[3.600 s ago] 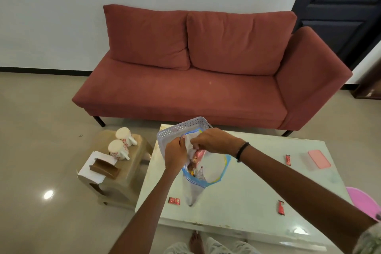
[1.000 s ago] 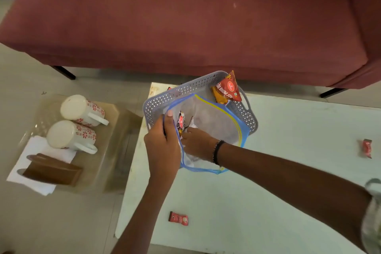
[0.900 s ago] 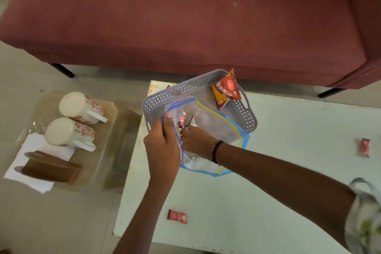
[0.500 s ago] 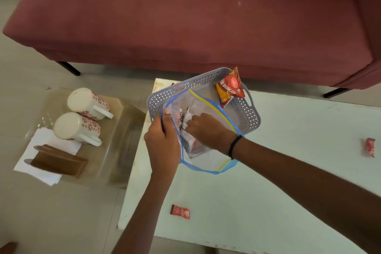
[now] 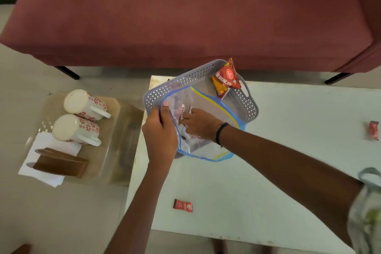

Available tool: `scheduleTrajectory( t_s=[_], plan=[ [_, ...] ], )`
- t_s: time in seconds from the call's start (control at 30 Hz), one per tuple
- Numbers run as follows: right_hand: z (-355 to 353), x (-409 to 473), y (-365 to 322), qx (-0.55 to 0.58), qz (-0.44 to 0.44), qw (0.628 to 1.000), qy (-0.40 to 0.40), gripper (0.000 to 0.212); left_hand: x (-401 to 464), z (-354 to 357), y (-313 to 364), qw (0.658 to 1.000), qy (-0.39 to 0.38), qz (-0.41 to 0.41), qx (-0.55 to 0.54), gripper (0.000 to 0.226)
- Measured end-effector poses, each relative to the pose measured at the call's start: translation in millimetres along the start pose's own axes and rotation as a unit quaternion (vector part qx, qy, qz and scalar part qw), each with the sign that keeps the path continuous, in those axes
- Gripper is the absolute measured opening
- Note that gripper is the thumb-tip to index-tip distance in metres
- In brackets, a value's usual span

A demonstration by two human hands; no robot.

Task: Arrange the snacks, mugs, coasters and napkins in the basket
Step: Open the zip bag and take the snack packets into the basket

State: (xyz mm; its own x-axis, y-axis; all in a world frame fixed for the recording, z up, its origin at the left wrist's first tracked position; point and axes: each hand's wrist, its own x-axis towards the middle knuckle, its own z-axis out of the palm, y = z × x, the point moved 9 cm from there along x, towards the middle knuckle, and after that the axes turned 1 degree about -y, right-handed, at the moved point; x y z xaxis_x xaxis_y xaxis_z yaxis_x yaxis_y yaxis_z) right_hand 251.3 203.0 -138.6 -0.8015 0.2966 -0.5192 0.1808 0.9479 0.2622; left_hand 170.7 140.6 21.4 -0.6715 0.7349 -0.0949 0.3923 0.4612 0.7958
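Clear zip bag [image 5: 208, 109] over the grey basket [image 5: 250, 107], far left corner of the tabletop [image 5: 288, 171].
My left hand [image 5: 160, 132] pinches its rim open so my right hand [image 5: 199, 122], reaching in, can close on snack packets [image 5: 182, 110]; mugs [image 5: 80, 117] wait aside.

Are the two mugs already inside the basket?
No, both mugs lie on the small side table, beside the white table, apart from the basket.
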Motion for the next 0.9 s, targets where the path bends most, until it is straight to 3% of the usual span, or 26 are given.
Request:
scheduleTrajectory(
  t_s=[0.17, 0.3, 0.37, 0.53, 0.63, 0.73, 0.83, 0.9],
  plan=[
    [-13, -2, -11, -0.021, -0.013, 0.998, 0.065, 0.021, 2, 1, -4, 1.000, -0.002, 0.003, -0.002, 0.034],
    [-42, -18, -1, 0.071, 0.005, 0.991, 0.115, 0.017, 6, -1, -4, 1.000, -0.004, 0.002, -0.013, 0.033],
    [-61, -27, 8, 0.119, 0.014, 0.977, 0.177, 0.014, 9, -2, -2, 1.000, -0.006, -0.001, -0.021, 0.031],
    [-103, -66, 47, 0.234, 0.095, 0.939, 0.234, 0.035, 9, -2, 13, 1.000, -0.014, 0.007, -0.019, 0.030],
    [-115, -99, 64, 0.230, 0.155, 0.933, 0.229, 0.026, 13, -2, 22, 1.000, -0.006, 0.004, -0.019, 0.027],
    [-132, -133, 80, 0.292, 0.183, 0.897, 0.277, 0.015, 15, -5, 30, 0.999, 0.017, -0.002, -0.032, 0.026],
    [-129, -155, 93, 0.353, 0.215, 0.873, 0.260, 0.017, 16, -5, 33, 0.999, 0.035, -0.013, -0.038, 0.024],
    [-132, -178, 105, 0.391, 0.251, 0.825, 0.321, 0.015, 16, -4, 35, 0.998, 0.041, -0.016, -0.044, 0.021]
  ],
)
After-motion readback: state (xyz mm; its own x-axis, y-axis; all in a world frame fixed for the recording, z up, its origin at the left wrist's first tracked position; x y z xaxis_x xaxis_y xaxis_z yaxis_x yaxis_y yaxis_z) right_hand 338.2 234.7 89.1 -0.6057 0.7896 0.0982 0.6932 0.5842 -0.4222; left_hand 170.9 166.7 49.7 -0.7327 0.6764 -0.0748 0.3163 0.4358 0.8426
